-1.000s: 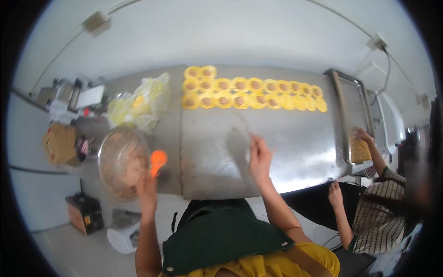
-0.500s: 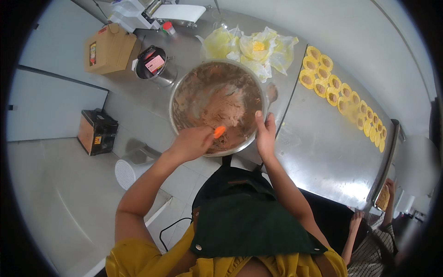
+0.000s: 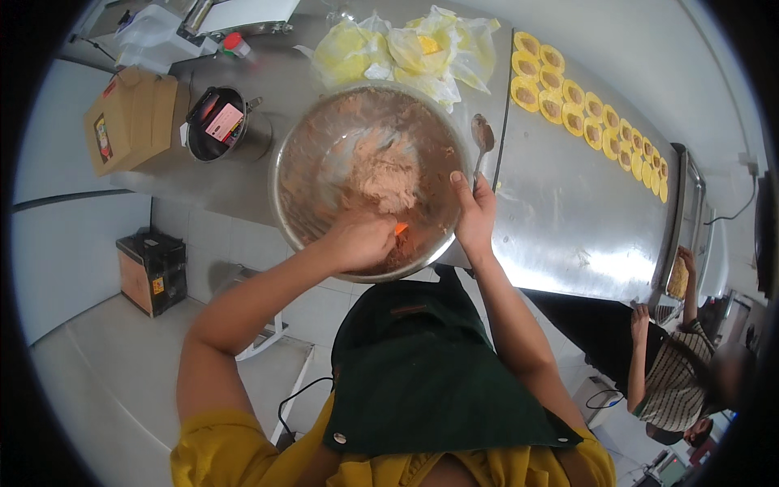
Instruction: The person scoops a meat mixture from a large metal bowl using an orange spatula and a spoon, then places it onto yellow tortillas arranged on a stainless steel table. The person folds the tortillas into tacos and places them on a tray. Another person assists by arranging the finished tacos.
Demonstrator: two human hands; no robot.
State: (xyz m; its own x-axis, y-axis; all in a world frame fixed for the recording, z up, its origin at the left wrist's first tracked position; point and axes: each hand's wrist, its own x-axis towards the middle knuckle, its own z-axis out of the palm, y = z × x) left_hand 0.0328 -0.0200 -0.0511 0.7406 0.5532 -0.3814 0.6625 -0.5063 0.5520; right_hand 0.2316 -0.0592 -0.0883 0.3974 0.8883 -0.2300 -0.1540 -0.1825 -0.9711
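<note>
A large metal mixing bowl is in front of me, its inner wall smeared with brown paste. A pale brown lump of soft filling lies in it. My left hand reaches over the near rim, fingers closed around an orange-ended tool, perhaps a spatula; most of it is hidden by the hand. Darker brown paste sits beside the tool. My right hand grips the bowl's right rim, thumb over the edge. Just beyond its fingers is a smeared metal spoon; whether they touch it I cannot tell.
Yellow rounds topped with brown filling line the steel counter's far right edge. Crumpled yellow-stained wrappers lie behind the bowl. At left stand a metal pot, a cardboard box and a red-capped jar. Another person works at far right.
The whole view has shifted, showing the bowl larger and more of the person at right. Within the bowl, the orange-ended tool has moved slightly right, and the filling looks more heaped. Both grips persist.
</note>
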